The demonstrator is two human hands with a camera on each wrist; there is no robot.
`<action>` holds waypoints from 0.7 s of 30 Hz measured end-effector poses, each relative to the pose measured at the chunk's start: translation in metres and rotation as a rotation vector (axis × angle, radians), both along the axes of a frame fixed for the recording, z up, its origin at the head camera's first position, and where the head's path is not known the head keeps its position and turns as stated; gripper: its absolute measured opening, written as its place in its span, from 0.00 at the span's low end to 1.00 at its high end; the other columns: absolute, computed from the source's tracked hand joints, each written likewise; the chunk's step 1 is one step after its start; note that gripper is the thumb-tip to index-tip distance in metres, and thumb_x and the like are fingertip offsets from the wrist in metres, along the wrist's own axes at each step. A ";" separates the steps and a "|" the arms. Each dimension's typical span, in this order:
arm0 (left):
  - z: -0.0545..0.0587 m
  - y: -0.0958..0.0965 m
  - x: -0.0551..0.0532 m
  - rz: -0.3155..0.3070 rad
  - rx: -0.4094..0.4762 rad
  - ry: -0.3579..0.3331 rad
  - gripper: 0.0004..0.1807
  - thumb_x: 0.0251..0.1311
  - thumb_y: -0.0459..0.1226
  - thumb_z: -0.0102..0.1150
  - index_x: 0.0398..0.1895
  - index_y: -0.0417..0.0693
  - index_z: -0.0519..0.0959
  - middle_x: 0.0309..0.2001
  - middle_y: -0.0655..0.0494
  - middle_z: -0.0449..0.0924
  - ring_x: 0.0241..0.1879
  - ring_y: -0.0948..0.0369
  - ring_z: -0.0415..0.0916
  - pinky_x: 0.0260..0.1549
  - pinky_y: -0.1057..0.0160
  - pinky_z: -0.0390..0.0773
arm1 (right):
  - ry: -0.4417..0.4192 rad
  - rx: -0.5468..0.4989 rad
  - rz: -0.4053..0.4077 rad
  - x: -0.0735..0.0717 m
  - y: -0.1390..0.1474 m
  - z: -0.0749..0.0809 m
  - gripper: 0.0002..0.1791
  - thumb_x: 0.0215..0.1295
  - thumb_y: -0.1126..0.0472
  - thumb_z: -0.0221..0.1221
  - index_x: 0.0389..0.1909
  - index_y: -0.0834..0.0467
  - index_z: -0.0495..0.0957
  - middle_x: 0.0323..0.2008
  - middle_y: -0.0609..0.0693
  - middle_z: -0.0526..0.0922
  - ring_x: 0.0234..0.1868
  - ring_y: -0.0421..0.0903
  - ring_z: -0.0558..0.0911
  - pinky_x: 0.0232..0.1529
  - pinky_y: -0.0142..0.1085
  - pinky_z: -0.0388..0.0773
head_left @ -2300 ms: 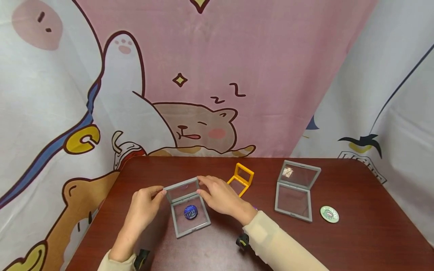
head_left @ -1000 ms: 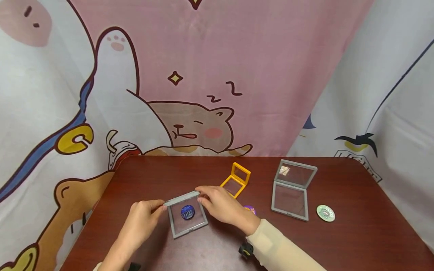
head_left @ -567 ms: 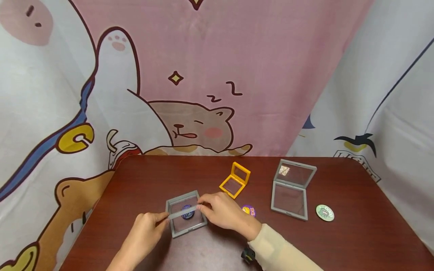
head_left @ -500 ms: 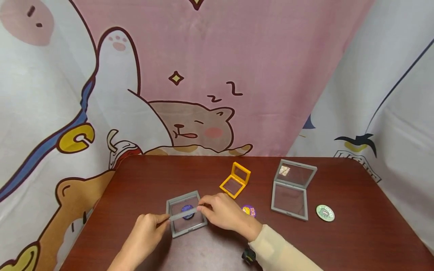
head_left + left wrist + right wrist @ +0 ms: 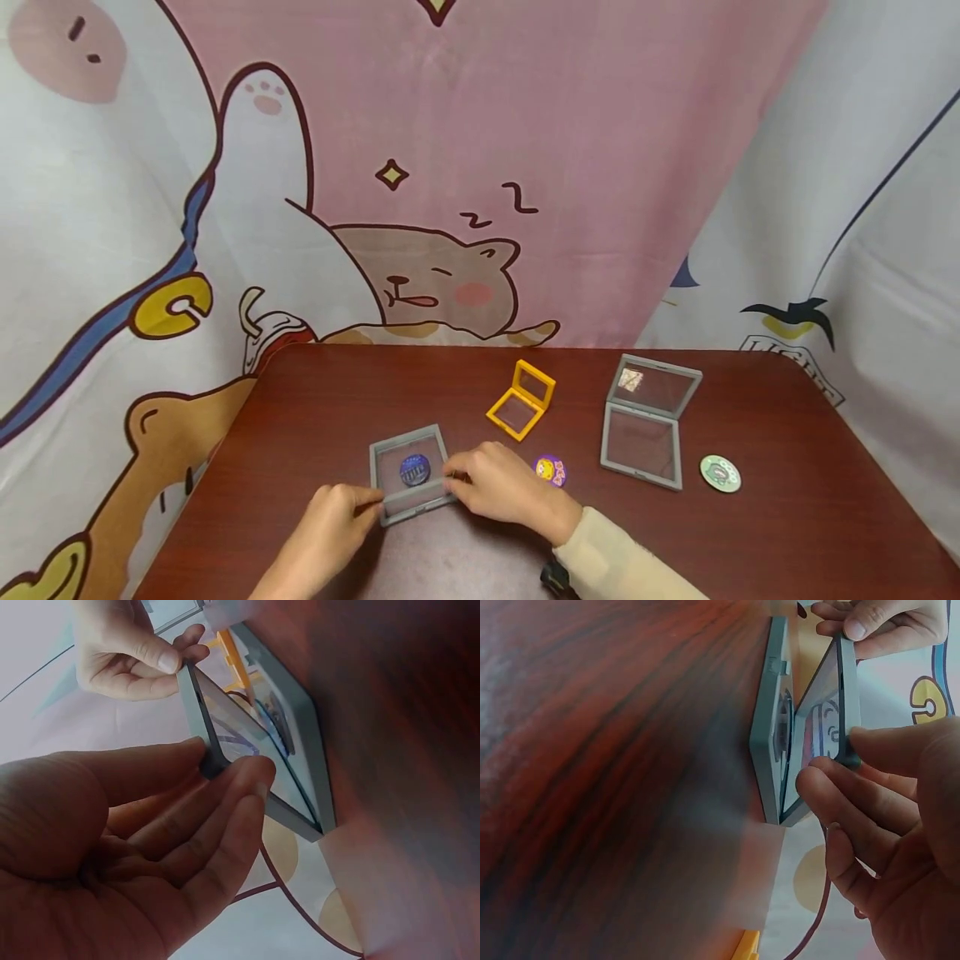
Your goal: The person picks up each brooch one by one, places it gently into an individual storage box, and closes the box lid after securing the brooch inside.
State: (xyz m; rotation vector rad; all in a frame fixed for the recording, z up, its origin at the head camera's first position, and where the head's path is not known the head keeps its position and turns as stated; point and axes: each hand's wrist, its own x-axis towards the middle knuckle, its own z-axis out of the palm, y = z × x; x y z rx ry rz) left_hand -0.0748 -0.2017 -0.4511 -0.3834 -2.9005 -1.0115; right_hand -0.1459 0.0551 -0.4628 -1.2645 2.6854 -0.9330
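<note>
In the head view, a grey square display case (image 5: 407, 436) with clear panes lies on the table, a round blue badge (image 5: 415, 470) inside it. Its hinged lid (image 5: 414, 492) slants low over the base, free edge toward the front. My left hand (image 5: 326, 529) pinches the lid's left corner between thumb and fingers. At the opposite corner, my right hand (image 5: 498, 483) pinches the lid's edge likewise. Both wrist views show a narrow wedge between the lid (image 5: 850, 690) and the base (image 5: 763, 739), with the badge partly hidden in the gap.
A small yellow case (image 5: 491, 413) stands open behind my right hand, and a larger grey case (image 5: 678, 446) stands open farther right. A purple badge (image 5: 551, 471) lies close beside my right hand. The green badge (image 5: 721, 472) is at the right. A printed cloth (image 5: 600, 167) hangs behind the table.
Both hands have swung the lid from standing up at the back, over the blue badge, down toward the front of the base. The purple badge has come into view beside the right hand.
</note>
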 end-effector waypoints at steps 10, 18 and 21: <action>-0.013 -0.001 0.004 -0.043 -0.035 0.006 0.04 0.58 0.26 0.72 0.33 0.41 0.90 0.33 0.52 0.90 0.35 0.64 0.85 0.33 0.63 0.84 | 0.122 0.151 0.054 0.004 -0.002 -0.007 0.07 0.70 0.61 0.67 0.30 0.51 0.82 0.19 0.34 0.70 0.20 0.29 0.63 0.26 0.26 0.66; -0.020 -0.001 0.003 -0.089 -0.054 0.056 0.05 0.58 0.26 0.72 0.32 0.43 0.90 0.31 0.54 0.89 0.33 0.65 0.84 0.32 0.62 0.84 | 0.214 0.190 0.045 0.006 -0.002 -0.010 0.09 0.68 0.62 0.68 0.28 0.50 0.82 0.18 0.36 0.71 0.19 0.30 0.64 0.23 0.30 0.68; -0.022 -0.001 0.002 -0.095 -0.062 0.069 0.06 0.57 0.25 0.72 0.30 0.45 0.90 0.30 0.57 0.89 0.31 0.67 0.82 0.30 0.62 0.83 | 0.229 0.191 0.041 0.007 -0.002 -0.010 0.11 0.67 0.62 0.69 0.26 0.50 0.81 0.17 0.36 0.71 0.19 0.31 0.64 0.22 0.31 0.69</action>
